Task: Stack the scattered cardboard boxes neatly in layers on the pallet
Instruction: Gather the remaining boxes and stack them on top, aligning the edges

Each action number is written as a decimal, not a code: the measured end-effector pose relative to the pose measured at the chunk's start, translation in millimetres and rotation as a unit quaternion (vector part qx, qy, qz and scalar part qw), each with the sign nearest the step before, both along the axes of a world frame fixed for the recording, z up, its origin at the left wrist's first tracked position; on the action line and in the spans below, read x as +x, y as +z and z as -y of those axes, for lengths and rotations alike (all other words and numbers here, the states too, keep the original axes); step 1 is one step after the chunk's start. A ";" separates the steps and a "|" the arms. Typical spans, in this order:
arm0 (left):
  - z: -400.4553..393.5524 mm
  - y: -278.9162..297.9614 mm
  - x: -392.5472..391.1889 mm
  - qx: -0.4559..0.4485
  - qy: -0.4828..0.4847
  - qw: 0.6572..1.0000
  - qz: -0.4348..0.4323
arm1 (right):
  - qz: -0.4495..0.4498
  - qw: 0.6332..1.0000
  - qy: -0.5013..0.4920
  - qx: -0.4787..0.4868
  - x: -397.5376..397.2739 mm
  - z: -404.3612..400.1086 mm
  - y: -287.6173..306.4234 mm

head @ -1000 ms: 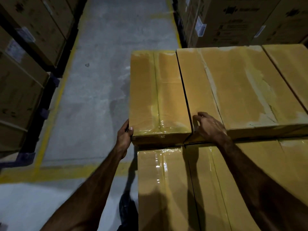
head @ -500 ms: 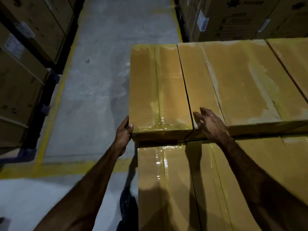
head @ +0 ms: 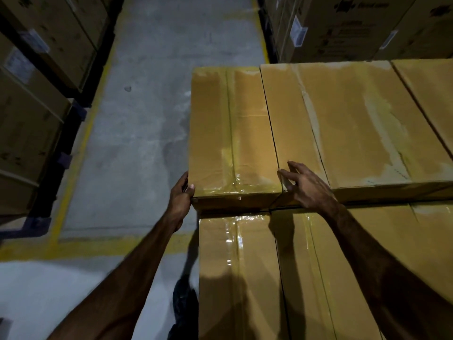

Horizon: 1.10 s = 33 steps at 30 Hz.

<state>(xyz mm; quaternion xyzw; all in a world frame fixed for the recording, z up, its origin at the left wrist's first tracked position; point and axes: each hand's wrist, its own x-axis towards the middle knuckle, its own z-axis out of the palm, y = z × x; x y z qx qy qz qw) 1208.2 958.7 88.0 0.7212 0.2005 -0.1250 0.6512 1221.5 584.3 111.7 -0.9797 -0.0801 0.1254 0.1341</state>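
A narrow taped cardboard box [head: 232, 133] lies on the upper layer of the stack, tight against a wider box [head: 355, 123] on its right. My left hand [head: 181, 195] grips its near left corner, thumb on the front edge and fingers along the left side. My right hand [head: 306, 187] rests with spread, nearly straight fingers at the near end of the seam between the two boxes. Another box [head: 431, 94] lies at the far right. Below, the lower layer's boxes [head: 235, 278] stick out toward me. The pallet is hidden.
A concrete aisle [head: 137, 133] with yellow floor lines [head: 73, 246] runs along the left of the stack. Tall stacked cartons [head: 29, 123] line the aisle's left side, and more printed cartons [head: 355, 30] stand behind the stack. My shoe [head: 183, 303] is beside the lower boxes.
My right hand's fingers have uncurled from the seam and now lie spread on top. My left hand has stayed at the box's corner.
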 end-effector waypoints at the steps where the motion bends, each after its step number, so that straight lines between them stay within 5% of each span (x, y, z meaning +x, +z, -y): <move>1: 0.0 -0.2 -0.1 0.002 -0.002 1.000 0.001 | 0.000 1.000 0.002 -0.002 0.1 0.3 0.3; 26: -15.7 -1.0 4.2 0.057 -0.088 0.994 0.042 | -0.078 0.997 -0.017 -0.020 5.5 -15.2 7.8; 33: -24.9 -8.2 -4.3 -0.040 -0.016 0.994 -0.102 | -0.017 0.997 0.024 -0.071 -6.8 -41.9 13.4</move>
